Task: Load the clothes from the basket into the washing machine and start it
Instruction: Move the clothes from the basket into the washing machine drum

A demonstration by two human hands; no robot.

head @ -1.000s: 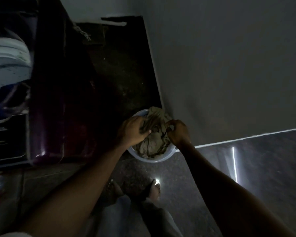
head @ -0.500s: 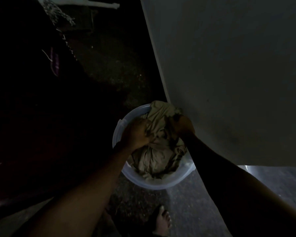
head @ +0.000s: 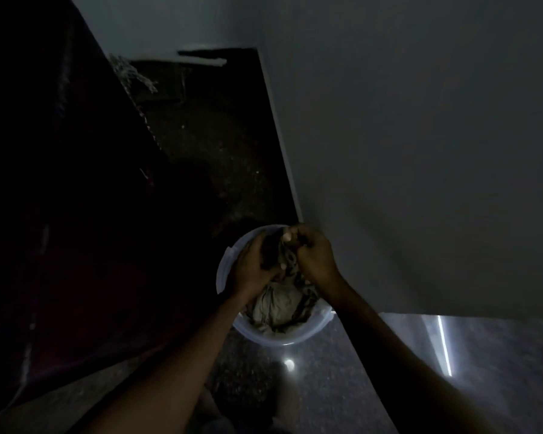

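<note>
**Both hands hold clothes above the basket**

The grip of both hands is closed on cloth. The left hand (head: 251, 270) has its fingers curled into a bunch of the clothes (head: 276, 306). The right hand (head: 315, 258) pinches the same bunch from the other side. The two hands are just beside each other, a little below the centre of the frame. The cloth between them looks dark, and I cannot tell if it is one piece or several.

The rest of the clothes, pale beige and crumpled, lies inside the basket (head: 282, 339), under the hands. The basket is round, of pale translucent plastic, and stands on the floor (head: 207, 158) in the lower centre of the frame. Its far rim is partly hidden behind the hands.

Just beside the basket, on the right, a grey wall (head: 420, 136) fills the upper right of the frame, and its corner edge comes down to the basket's rim. The left of the frame is taken by a large maroon surface (head: 60, 230), too dark to tell what it is. The floor is dark and speckled, and a small bright spot (head: 289, 364) shines on it below the basket. At the lower right a thin bright line (head: 444, 346) shows on the floor.
</note>
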